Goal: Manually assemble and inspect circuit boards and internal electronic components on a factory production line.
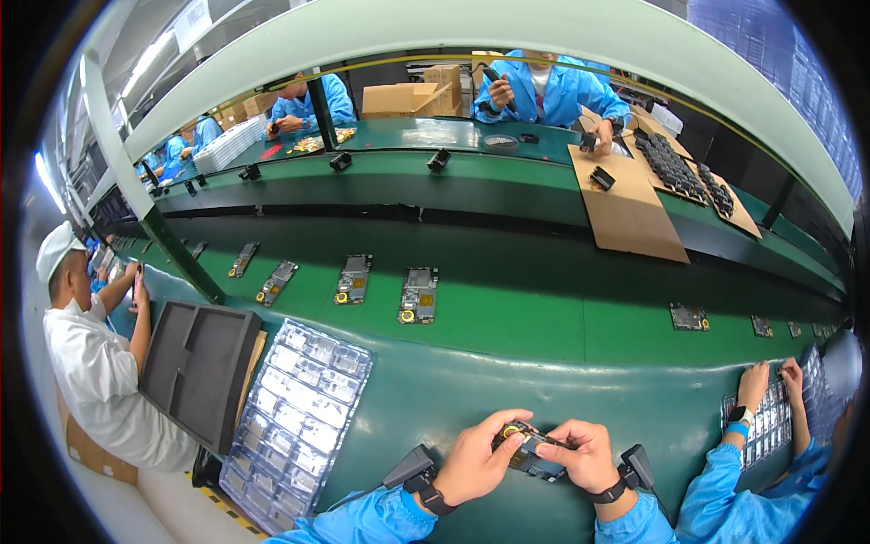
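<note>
Both hands are gripping one circuit board (530, 451) at the bench edge, left hand (476, 458) and right hand (584, 453) pinching its ends; it's not yet joining finished boards (418, 295) riding the green conveyor (544, 317).

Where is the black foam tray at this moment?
In the head view, the black foam tray lies at the person's left, on the green bench's near edge, beside the clear blister tray and far from the left hand.
</note>
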Demonstrator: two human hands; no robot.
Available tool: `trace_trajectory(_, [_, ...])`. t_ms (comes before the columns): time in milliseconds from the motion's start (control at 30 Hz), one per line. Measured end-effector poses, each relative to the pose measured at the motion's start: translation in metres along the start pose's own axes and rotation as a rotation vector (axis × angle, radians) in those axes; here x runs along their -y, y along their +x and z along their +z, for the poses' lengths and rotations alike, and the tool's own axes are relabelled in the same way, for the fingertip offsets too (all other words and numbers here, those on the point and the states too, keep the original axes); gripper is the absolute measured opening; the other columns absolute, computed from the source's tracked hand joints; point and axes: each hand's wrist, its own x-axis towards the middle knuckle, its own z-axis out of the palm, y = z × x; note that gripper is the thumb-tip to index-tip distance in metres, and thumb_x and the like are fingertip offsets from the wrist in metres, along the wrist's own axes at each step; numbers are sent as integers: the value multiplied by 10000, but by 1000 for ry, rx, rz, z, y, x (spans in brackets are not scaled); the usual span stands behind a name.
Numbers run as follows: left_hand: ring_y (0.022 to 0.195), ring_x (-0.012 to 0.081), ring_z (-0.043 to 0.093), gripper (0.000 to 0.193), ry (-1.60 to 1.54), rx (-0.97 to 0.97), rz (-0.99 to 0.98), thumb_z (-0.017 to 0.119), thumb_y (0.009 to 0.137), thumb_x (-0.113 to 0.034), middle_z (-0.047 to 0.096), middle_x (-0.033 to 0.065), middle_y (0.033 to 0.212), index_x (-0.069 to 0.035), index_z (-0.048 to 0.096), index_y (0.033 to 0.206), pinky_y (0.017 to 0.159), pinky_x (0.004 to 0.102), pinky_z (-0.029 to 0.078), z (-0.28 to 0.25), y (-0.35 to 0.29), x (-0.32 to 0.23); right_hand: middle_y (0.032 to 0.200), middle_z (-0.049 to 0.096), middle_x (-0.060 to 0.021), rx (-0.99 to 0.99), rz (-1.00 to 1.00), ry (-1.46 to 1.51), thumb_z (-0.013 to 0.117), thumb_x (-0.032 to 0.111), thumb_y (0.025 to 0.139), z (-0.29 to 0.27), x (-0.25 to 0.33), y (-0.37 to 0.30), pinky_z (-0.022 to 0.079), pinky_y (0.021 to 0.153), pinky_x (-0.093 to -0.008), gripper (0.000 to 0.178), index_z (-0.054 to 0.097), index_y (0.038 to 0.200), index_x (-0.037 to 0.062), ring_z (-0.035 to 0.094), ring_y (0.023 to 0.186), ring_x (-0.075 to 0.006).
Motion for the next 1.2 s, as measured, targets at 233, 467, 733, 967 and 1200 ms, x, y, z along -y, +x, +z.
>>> trace_trajectory(233, [901, 124, 681, 301, 154, 11, -38, 628, 992, -58, 717, 92, 1052, -26, 604, 1290, 796, 297, 551, -4, -1, -7, 871, 729, -29, 97, -7, 150, 779, 18, 902, 3, -4, 3, 515, 664, -214, 102, 700, 964, 0, 636, 760, -46])
trace_trajectory(467, [908, 134, 685, 299, 48, 71, -79, 646, 977, -73, 712, 88, 1019, -41, 602, 1271, 805, 302, 553, -5, 3, 0, 912, 735, -43, 100, -13, 79, 765, 45, 922, -1, 1, 5, 532, 700, -223, 114, 693, 987, -16, 658, 798, -64])
trace_trajectory(733, [995, 112, 641, 229, -317, -109, 59, 637, 975, 3, 690, 93, 1087, 8, 582, 1197, 862, 283, 535, -2, 10, 19, 1097, 710, -113, -44, -27, 246, 702, 125, 981, -2, 9, 13, 576, 780, -293, 311, 607, 1240, -18, 675, 951, -149])
trace_trajectory(967, [1065, 120, 576, 269, -564, -150, 104, 655, 957, 45, 598, 105, 1137, -28, 480, 1148, 909, 280, 509, 11, 7, 23, 1172, 693, -133, 49, 22, 359, 674, 116, 993, 5, 1, 12, 585, 874, -349, 348, 569, 1295, -21, 690, 1001, -200])
trace_trajectory(1200, [992, 113, 619, 218, -193, -121, 94, 660, 983, -31, 601, 75, 1062, 47, 587, 1173, 872, 268, 538, 3, 6, 16, 1149, 707, -95, 66, -36, 243, 677, 90, 988, 5, -9, 8, 584, 849, -326, 265, 623, 1230, -3, 679, 999, -161])
